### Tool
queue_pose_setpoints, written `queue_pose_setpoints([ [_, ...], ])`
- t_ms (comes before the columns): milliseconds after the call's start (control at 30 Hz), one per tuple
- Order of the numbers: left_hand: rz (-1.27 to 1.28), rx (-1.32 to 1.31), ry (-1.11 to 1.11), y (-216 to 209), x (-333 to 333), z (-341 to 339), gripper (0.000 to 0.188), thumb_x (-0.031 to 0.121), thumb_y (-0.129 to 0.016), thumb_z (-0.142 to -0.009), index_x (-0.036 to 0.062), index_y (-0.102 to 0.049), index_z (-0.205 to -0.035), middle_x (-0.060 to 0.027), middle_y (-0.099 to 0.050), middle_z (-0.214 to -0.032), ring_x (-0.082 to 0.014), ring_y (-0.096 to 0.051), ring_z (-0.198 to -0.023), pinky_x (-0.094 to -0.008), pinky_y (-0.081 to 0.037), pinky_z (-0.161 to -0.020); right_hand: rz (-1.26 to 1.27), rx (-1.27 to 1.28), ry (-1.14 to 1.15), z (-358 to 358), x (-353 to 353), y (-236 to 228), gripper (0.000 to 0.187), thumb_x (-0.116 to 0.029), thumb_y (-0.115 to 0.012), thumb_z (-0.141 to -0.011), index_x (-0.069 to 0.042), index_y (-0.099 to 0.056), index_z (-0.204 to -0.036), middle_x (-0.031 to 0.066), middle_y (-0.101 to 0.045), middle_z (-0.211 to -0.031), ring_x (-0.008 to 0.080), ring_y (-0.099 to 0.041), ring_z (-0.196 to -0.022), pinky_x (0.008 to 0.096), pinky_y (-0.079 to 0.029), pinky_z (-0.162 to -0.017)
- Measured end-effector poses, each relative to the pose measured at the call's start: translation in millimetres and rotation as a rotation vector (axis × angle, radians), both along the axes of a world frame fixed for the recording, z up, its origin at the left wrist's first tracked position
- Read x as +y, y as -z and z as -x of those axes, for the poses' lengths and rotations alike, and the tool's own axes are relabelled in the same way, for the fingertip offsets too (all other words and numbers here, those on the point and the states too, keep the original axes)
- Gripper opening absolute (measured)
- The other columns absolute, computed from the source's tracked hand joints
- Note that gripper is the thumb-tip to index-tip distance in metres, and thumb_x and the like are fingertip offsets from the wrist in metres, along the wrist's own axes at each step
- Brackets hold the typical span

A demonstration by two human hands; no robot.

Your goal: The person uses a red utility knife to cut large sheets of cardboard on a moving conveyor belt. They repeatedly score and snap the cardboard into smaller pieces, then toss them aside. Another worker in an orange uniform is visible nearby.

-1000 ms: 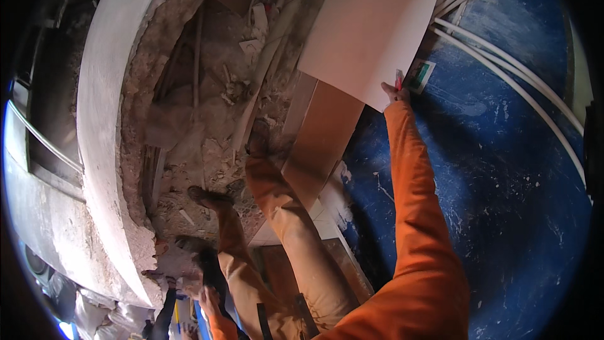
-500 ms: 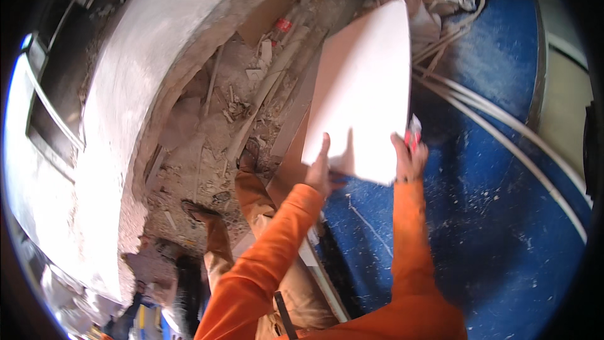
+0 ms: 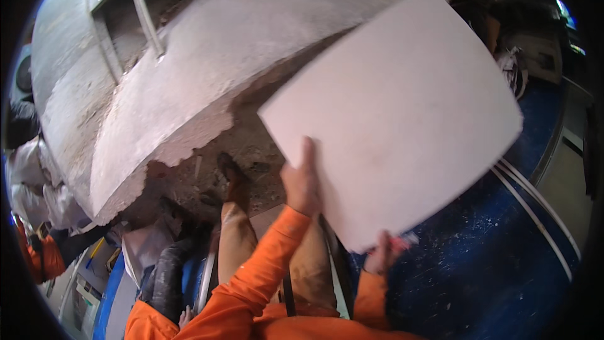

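A large white flat board [image 3: 409, 107], like plasterboard, is held up in front of me, tilted with its far end raised toward the wall. My left hand [image 3: 302, 179] grips its left edge, thumb lying on the front face and fingers hidden behind. At the near bottom corner, my right hand [image 3: 385, 255] is closed around the edge, with a small red-handled tool [image 3: 402, 242] also in it. The tool is blurred; its exact kind does not show.
A broken pale concrete curve [image 3: 207, 69] runs along the left and far side, rubble [image 3: 248, 135] beneath it. Blue flooring [image 3: 453, 271] lies right, with long pale strips [image 3: 535, 214]. Co-workers in orange sleeves [image 3: 148, 324] and dark trousers [image 3: 167, 277] are close at left.
My view has swung left. The board now lies wider across the picture, turned clockwise and nearer. Both hands keep hold of it; the right hand sits lower. Co-workers have come into view at left.
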State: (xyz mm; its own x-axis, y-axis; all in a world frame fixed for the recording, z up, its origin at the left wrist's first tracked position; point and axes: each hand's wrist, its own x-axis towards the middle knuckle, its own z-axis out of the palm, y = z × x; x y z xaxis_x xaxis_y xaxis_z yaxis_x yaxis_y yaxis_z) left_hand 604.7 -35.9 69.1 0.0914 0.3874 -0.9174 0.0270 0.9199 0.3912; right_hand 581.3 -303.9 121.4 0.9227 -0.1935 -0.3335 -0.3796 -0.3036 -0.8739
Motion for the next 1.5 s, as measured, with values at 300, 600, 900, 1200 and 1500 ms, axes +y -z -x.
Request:
queue_pose_setpoints([
  [300, -0.494, 0.405, 0.008, 46, 230, 341, 0.062, 0.047, -0.078, -0.091, -0.0065, -0.067, -0.12, -0.0078, -0.072, -0.103, -0.0145, -0.067, -0.084, -0.0288, -0.054, -0.078, -0.451, 0.881, -0.42, 286, 230, 120, 0.03, -0.025, -0.075, -0.095, -0.01, -0.063, -0.073, 0.0033, -0.064, -0.062, 0.0097, -0.055, -0.045, 0.0254, -0.039, -0.04],
  [600, -0.455, 0.611, 0.009, 133, 284, 591, 0.074, 0.055, -0.081, -0.085, -0.0099, -0.068, -0.118, -0.011, -0.072, -0.106, -0.0178, -0.067, -0.092, -0.0308, -0.054, -0.083, -0.143, 0.907, -0.837, 348, 274, 148, 0.024, -0.027, -0.07, -0.097, -0.006, -0.068, -0.087, 0.0001, -0.065, -0.067, 0.007, -0.057, -0.051, 0.0248, -0.045, -0.045],
  [900, -0.438, 0.954, 0.004, 197, 260, 607, 0.092, 0.066, -0.085, -0.072, -0.0091, -0.056, -0.115, -0.0222, -0.069, -0.107, -0.0344, -0.068, -0.098, -0.0404, -0.053, -0.092, 0.251, -0.015, -1.149, 177, 445, 206, 0.034, -0.035, -0.049, -0.104, -0.003, -0.056, -0.114, 0.0275, -0.066, -0.084, 0.0487, -0.066, -0.08, 0.055, -0.05, -0.069],
  [1200, -1.018, 1.426, 0.307, 179, 287, 562, 0.069, 0.037, -0.083, -0.08, 0.0069, -0.047, -0.13, -0.0279, -0.035, -0.147, -0.0388, -0.041, -0.138, -0.0479, -0.03, -0.117, 0.563, -0.183, -1.536, 175, 576, 206, 0.03, -0.02, -0.047, -0.096, -0.002, -0.052, -0.119, 0.0317, -0.07, -0.094, 0.052, -0.067, -0.09, 0.0589, -0.053, -0.08],
  [1500, -1.037, 0.682, 0.827, 181, 440, 374, 0.046, 0.05, -0.054, -0.099, 0.0106, -0.077, -0.107, -0.0166, -0.075, -0.101, -0.0351, -0.071, -0.098, -0.0438, -0.053, -0.089, 0.663, -0.088, -1.575, 188, 621, 199, 0.028, -0.02, -0.046, -0.096, 0.002, -0.051, -0.112, 0.0325, -0.07, -0.092, 0.0513, -0.068, -0.09, 0.0586, -0.053, -0.083],
])
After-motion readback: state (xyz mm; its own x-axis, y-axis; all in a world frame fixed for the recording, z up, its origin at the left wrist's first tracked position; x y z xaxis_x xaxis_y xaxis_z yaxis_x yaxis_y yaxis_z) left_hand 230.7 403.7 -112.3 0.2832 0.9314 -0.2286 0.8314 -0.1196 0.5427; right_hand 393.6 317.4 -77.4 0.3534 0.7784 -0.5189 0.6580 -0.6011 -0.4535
